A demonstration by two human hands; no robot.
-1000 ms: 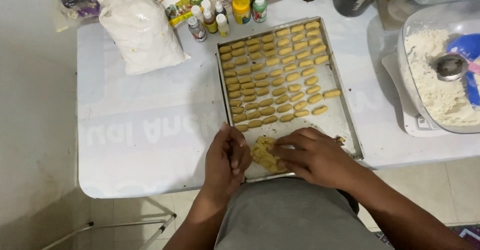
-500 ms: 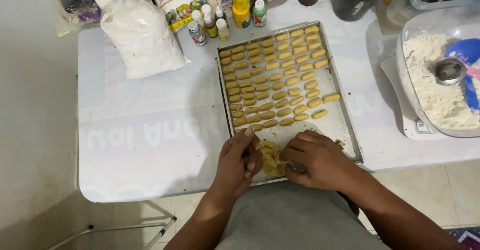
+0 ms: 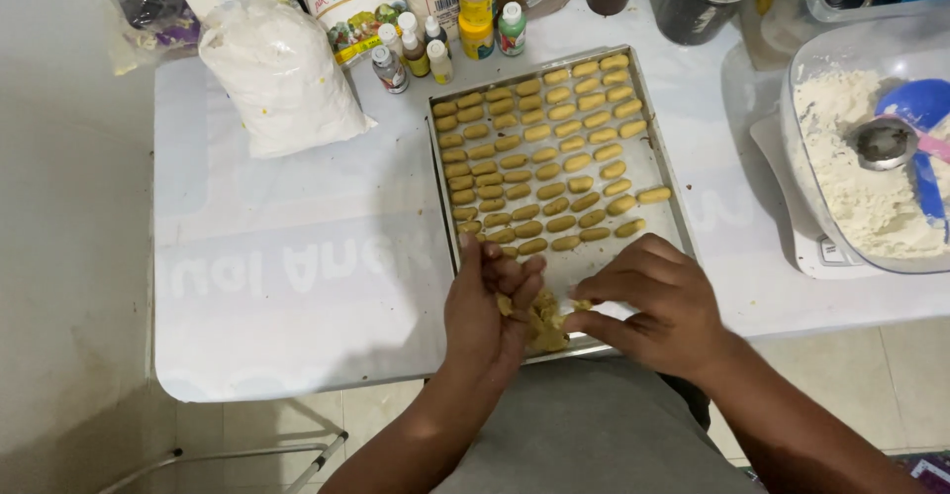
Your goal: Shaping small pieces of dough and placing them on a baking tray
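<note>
— What lies around the grip?
— The counter point(image 3: 297, 286) beneath, a tray point(image 3: 661, 148) of shaped pieces point(image 3: 539, 157) just beyond.
— And the dough point(image 3: 542, 321)?
— On the tray's near edge, cupped by the left hand point(image 3: 485, 311); the right hand point(image 3: 653, 301) pinches a bit point(image 3: 582, 305), its grip narrow.

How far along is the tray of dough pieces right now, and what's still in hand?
Done: rows of small shaped dough pieces cover most of the baking tray, from its far end almost to the hands. In hand: the left hand holds a lump of dough at the near edge, and the right hand pinches a small bit beside it. Left: the lump is unshaped, and the near strip of the tray is bare.
</note>
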